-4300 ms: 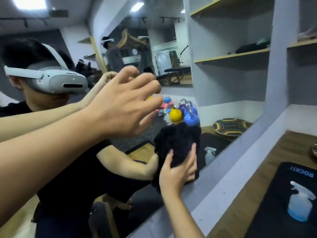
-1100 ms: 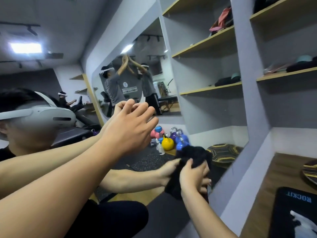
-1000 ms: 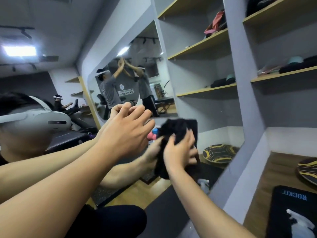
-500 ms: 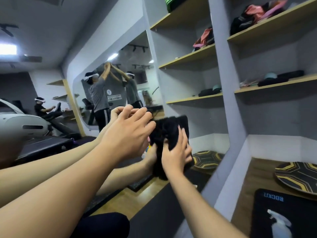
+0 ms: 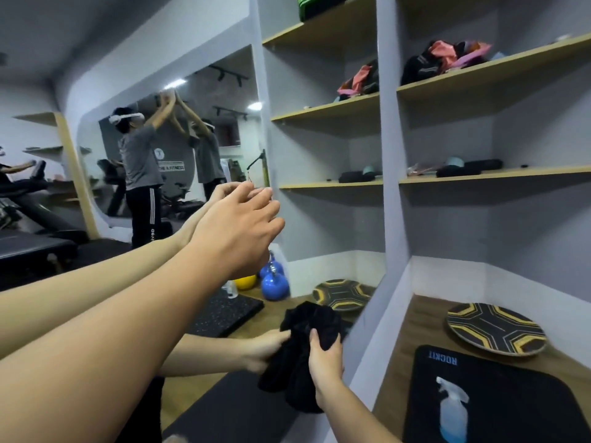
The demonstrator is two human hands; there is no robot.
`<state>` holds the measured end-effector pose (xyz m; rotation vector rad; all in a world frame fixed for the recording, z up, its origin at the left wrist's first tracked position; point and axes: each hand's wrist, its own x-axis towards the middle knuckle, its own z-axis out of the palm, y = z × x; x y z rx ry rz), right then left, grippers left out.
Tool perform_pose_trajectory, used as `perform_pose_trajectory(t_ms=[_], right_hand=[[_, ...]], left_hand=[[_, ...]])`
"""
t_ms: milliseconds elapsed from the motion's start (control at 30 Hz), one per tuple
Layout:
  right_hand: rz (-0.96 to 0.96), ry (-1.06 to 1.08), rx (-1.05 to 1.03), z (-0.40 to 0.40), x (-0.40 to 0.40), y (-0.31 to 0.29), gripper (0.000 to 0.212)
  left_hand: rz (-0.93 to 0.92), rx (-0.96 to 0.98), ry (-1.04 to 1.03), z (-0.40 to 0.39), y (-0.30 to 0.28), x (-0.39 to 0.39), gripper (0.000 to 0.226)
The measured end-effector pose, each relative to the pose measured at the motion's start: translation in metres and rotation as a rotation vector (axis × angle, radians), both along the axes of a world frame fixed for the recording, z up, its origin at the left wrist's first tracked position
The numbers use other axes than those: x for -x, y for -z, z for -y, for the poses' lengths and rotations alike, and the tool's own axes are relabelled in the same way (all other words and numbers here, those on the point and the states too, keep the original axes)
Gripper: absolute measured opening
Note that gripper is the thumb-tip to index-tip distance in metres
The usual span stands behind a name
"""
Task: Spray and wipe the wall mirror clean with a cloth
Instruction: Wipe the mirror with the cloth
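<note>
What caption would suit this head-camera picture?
Right hand presses a black cloth low on the wall mirror; left hand braces above.

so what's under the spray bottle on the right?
The spray bottle lies on a black mat printed ROCKIT, which sits on the wooden ledge. The mat patch directly beneath the bottle is covered.

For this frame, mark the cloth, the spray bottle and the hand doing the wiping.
cloth (image 5: 315,318), head view, on the bunched black top above the fingers.
spray bottle (image 5: 453,410), head view, on its clear body, lying on the black mat.
right hand (image 5: 324,358), head view, on the back of the hand gripping the cloth.
</note>
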<state>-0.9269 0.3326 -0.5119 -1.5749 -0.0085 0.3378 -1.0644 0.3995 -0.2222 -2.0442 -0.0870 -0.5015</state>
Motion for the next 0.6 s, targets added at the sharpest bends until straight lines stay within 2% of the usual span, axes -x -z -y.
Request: perform_pose_trajectory(t_ms=[100,200,367,500,600], right_hand=[[0.038,0.013,0.021,0.002,-0.003,0.009,0.076],[0.056,-0.002,0.042,0.001,-0.016,0.017,0.075],[-0.028,0.074,0.033,-0.013,-0.056,0.025,0.078],[-0.094,0.19,0.037,-0.024,-0.095,0.035,0.073],[-0.117,0.239,0.037,-0.032,-0.115,0.027,0.067]], left_hand=[[0.034,-0.026,-0.016,0.004,0.004,-0.006,0.036],[0.077,-0.055,-0.134,0.033,0.016,-0.025,0.036],[0.163,-0.135,-0.25,0.045,0.02,-0.066,0.044],[0.208,-0.158,-0.144,0.023,0.02,-0.091,0.049],[0.167,-0.1,-0.182,0.01,0.026,-0.102,0.052]])
